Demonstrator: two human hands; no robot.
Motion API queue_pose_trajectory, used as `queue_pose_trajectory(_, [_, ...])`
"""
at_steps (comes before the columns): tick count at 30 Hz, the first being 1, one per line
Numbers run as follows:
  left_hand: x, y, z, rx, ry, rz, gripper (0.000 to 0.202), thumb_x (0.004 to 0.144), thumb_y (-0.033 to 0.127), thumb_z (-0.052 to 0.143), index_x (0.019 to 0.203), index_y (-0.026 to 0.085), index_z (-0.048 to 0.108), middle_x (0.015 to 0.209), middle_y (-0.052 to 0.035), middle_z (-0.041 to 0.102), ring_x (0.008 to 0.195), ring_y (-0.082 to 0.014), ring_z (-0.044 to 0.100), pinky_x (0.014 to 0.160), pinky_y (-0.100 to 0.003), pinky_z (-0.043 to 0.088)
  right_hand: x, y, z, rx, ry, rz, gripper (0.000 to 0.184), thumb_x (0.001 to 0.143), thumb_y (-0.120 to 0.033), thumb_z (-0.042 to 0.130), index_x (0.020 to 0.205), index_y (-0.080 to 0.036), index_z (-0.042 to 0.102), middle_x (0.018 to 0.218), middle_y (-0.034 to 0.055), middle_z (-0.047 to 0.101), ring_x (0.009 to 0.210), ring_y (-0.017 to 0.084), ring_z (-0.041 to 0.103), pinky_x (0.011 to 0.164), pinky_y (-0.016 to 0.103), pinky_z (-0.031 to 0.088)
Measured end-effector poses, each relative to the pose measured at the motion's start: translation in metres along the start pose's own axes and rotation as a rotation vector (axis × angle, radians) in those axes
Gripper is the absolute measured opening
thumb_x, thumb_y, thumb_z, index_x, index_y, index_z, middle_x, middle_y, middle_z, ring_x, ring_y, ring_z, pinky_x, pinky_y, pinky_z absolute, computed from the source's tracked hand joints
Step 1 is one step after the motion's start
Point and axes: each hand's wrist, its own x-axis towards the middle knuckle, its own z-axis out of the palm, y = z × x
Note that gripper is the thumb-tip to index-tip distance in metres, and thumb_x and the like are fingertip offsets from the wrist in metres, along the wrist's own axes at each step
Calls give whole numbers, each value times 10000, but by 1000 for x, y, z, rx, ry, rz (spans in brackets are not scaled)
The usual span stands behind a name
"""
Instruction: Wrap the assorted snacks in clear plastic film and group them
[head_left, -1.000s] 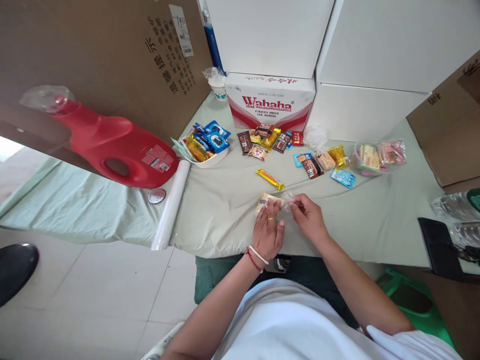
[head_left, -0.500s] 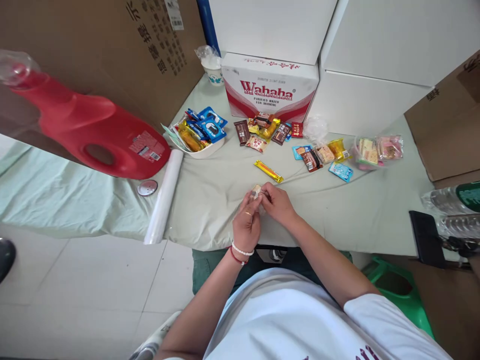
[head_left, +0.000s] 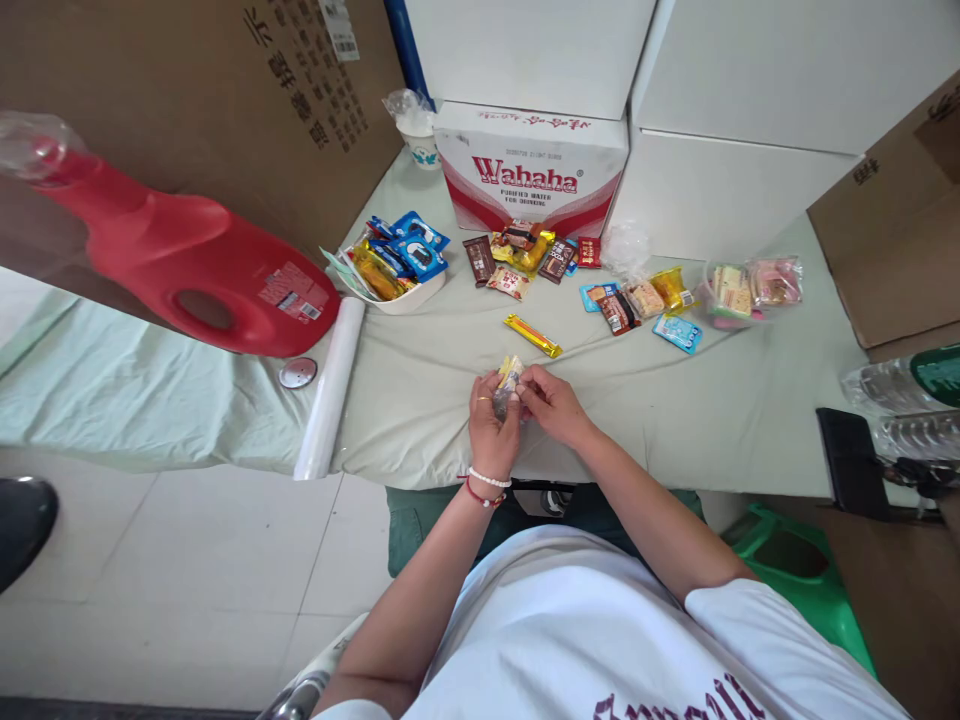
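Observation:
Close to the table's front edge, my left hand [head_left: 493, 425] is closed around a small clear plastic packet with a yellowish part [head_left: 508, 378]. The fingers of my right hand [head_left: 553, 405] pinch the packet's right side, so both hands touch it. What lies inside the packet I cannot make out. Just beyond my hands lies a yellow stick-shaped snack [head_left: 533, 335]. Farther back, a loose group of wrapped snacks [head_left: 510, 282] sits before the Wahaha box. Another group of packets [head_left: 619, 310] is to the right, with a blue packet [head_left: 677, 333] beside it.
At the left stand a white bowl of snacks [head_left: 411, 301], a plastic roll [head_left: 330, 400], a round tin lid [head_left: 298, 373] and a large red jug [head_left: 202, 260]. The Wahaha box [head_left: 532, 170] is behind. A clear tub [head_left: 724, 315] and a phone [head_left: 851, 460] are on the right.
The packet shows more between my hands, and my left fingers have shifted to its left side. The view has moved slightly. A dark shoe at far left reaches farther into view.

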Motion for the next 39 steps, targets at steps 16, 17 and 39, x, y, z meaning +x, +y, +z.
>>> queue_pose_trajectory(16, [-29,21,9,-258,-491,329,879,874,178,592,1670,220,221,1676,-192,420,1614,-319,310,1323,-616,238,-42,21,-21,507,263,250,565,819,-708,729,1130,-262,574,1177,57,705,987,245,699,822,417,623])
queue_pose_trajectory(17, [-26,23,7,-366,-528,258,859,886,190,596,1659,228,225,1643,-190,470,1611,-313,318,1322,-618,239,-43,23,-26,551,244,255,593,800,-720,746,1136,-265,570,1206,55,700,979,240,704,811,415,630])
queue_pose_trajectory(39, [-46,-43,-77,329,-63,81,390,886,229,592,1270,198,648,1152,-125,735,1003,-286,743,958,-506,614,97,-53,-418,-388,545,426,250,943,-163,705,713,-168,609,614,-17,519,593,103,442,649,352,459])
